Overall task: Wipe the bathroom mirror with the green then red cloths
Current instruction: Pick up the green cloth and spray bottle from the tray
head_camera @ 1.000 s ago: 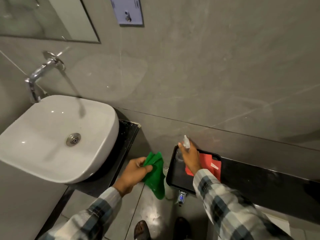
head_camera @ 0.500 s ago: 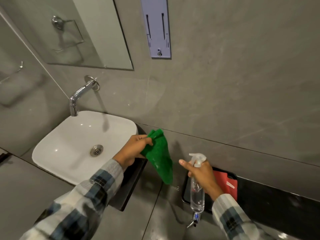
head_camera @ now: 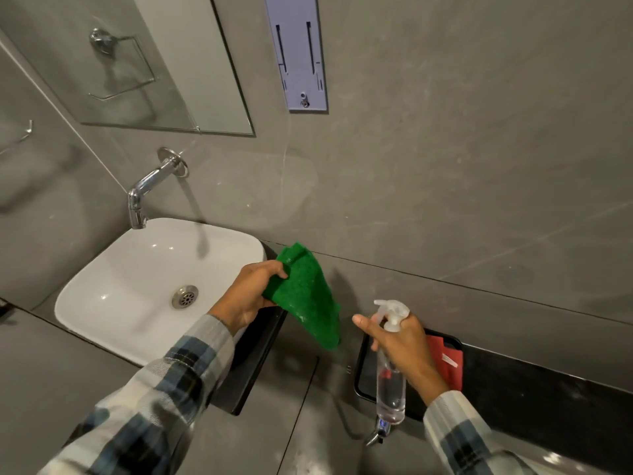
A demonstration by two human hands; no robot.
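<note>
My left hand (head_camera: 248,294) grips a green cloth (head_camera: 310,299), which hangs down to the right of the sink. A clear spray bottle (head_camera: 390,382) with a white trigger is held upright in my right hand (head_camera: 397,341), index finger stretched forward. Behind that hand a red cloth (head_camera: 448,363) lies in a black tray (head_camera: 363,371) on the dark counter, partly hidden. The mirror (head_camera: 137,60) hangs on the grey wall at the upper left, above the tap; its top is cut off by the frame.
A white basin (head_camera: 137,289) with a chrome wall tap (head_camera: 150,186) sits at the left on a black shelf. A pale purple wall bracket (head_camera: 301,53) is mounted right of the mirror. A dark counter (head_camera: 548,389) runs along the right.
The view has tilted up, bringing the mirror into sight. My right hand lifted the spray bottle out of the tray, and my left hand raised the green cloth.
</note>
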